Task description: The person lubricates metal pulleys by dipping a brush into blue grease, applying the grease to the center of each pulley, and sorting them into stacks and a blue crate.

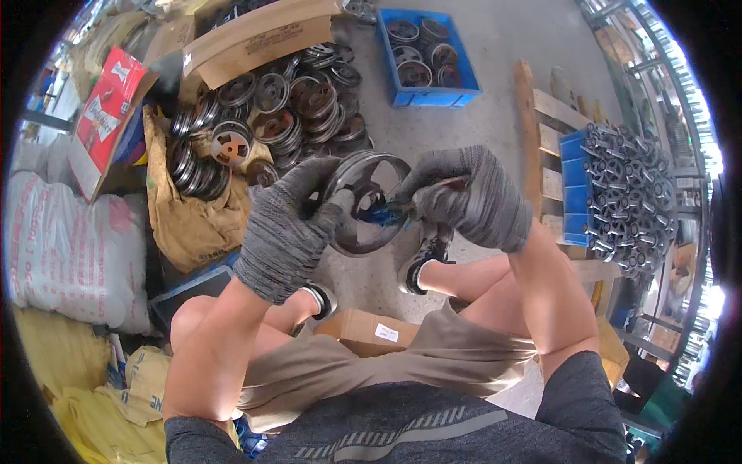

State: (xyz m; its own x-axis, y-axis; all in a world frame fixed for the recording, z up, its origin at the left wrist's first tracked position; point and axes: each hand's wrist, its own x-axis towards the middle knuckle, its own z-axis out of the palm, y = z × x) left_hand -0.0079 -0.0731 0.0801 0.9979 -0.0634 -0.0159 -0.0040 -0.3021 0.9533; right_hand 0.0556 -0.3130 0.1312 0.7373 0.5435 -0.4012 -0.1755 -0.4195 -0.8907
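My left hand (290, 228), in a grey knit glove, is closed on the near left side of a dark metal pulley wheel (345, 241). The wheel is held upright above my lap, its open spoked face turned to the right. Also gloved in grey, my right hand (470, 193) is at the wheel's right edge with its fingers pinched together. Some thin blue material (376, 216) shows inside the wheel beside my right fingertips. What those fingers grip is too small and partly hidden to name.
Beyond my left hand, many similar wheels (314, 99) lie heaped by a cardboard flap (259, 46). A blue crate (437, 98) of wheels stands ahead. To the right, a blue bin (573, 185) of metal parts sits on a wooden pallet (529, 116). White sacks (73, 251) lie left; a small carton (369, 329) is between my legs.
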